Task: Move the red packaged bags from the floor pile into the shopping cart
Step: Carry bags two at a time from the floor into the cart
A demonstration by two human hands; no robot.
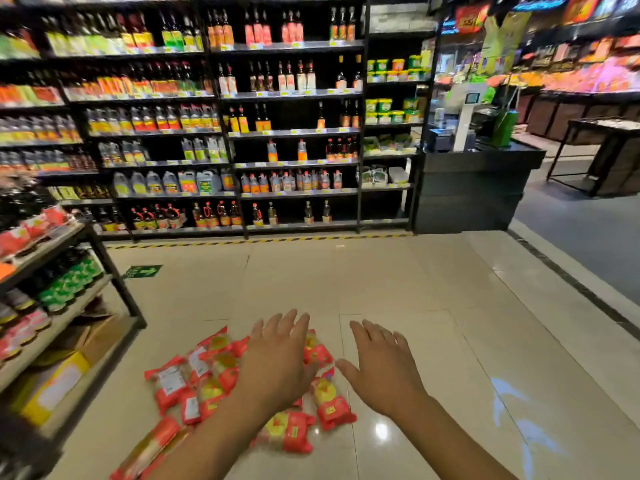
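- On the cream glossy tile floor [346,282], near centre: 1 loose pile of red packaged bags [169,382] with yellow contents showing through clear windows.
- Bag count: about 10 visible. Exact number can't be told, since the left hand covers the middle of the pile.
- 1 longer red-ended clear pack [152,445] lies on the floor at the pile's near-left edge, partly cut off by the left forearm.
- Hands: 2, both bare, palms down.
- Left hand [277,362]: fingers straight and spread, holding nothing, directly over the pile. Can't tell whether it touches the bags.
- Right hand [384,368]: fingers straight and spread, holding nothing, over bare tile just right of the pile, apart from the bags.
- 1 green arrow floor sticker [142,271], beyond the pile to the left.
- 1 yellow-and-black striped tape line [259,240] runs along the foot of the back shelving.
- Tall black metal shelving [294,133] across the back, packed with bottles and jugs; too many and too blurred to count.
- 1 low black-framed rack [114,282] on the left, with 1 brown cardboard box [100,337] and 1 yellow box [52,389] on its lower levels.
- 1 black counter [474,188] at back right.
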